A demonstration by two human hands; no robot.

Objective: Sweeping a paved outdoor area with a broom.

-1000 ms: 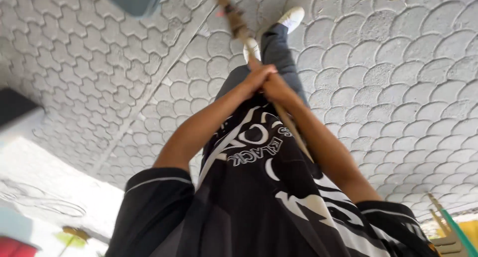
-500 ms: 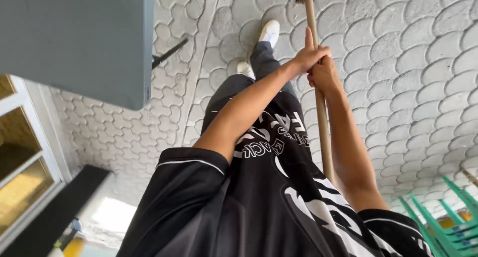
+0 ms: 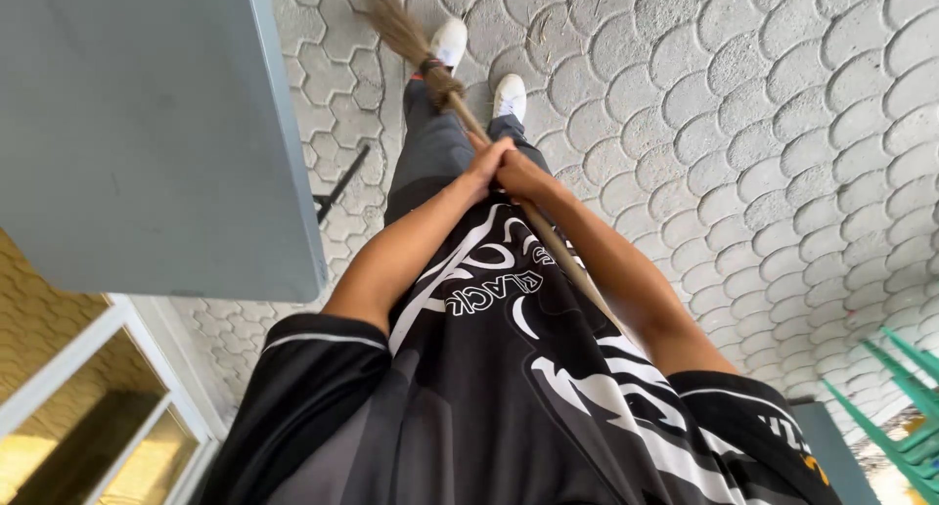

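I see both hands wrapped shut around one broom handle (image 3: 548,236), the left hand (image 3: 486,165) and the right hand (image 3: 523,175) pressed together at about the same height, neither clearly nearer the bristles. The handle's long axis runs from behind the right forearm, up through the two fists, and on past them to the bristles (image 3: 396,26), which lie well ahead of the hands and a little to the left, down on the paved floor (image 3: 743,104). Just beyond the hands stand two white shoes (image 3: 509,96), one on either side of the lower handle, so the feet sit closest to the broom's path. To the left of the left hand hangs a large grey panel (image 3: 147,124), perhaps a counter top or a door, I cannot tell which, with a dark bracket (image 3: 342,180) under it. Far off to the right of the right hand are green chairs (image 3: 905,388), well apart.
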